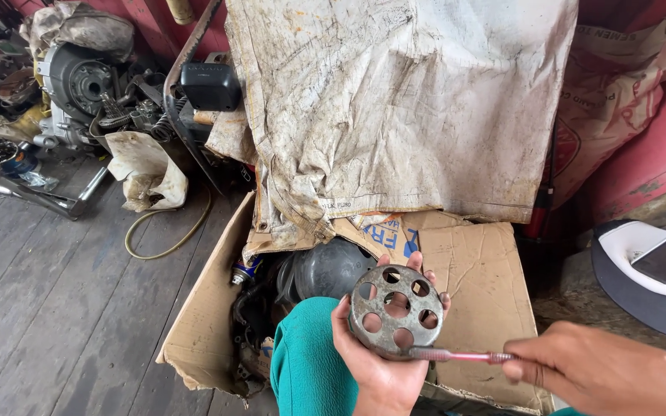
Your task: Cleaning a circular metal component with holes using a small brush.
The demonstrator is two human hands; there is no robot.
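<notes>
My left hand (379, 370) holds a round grey metal disc (395, 310) with several round holes, face up, fingers curled around its far rim. My right hand (603, 374) grips a thin pink-handled brush (464, 356) and its head touches the disc's lower edge. Both hands are low in the head view, above my knee in teal cloth (306, 362) and an opened cardboard box (479, 293).
A dirty white sack (402, 100) drapes over the box. Dark engine parts (302, 277) lie inside the box. An engine block (79, 85), a black box (210, 85), a hose (163, 239) and metal tubing (32, 196) sit on the wooden floor at left. A cap (641, 293) lies right.
</notes>
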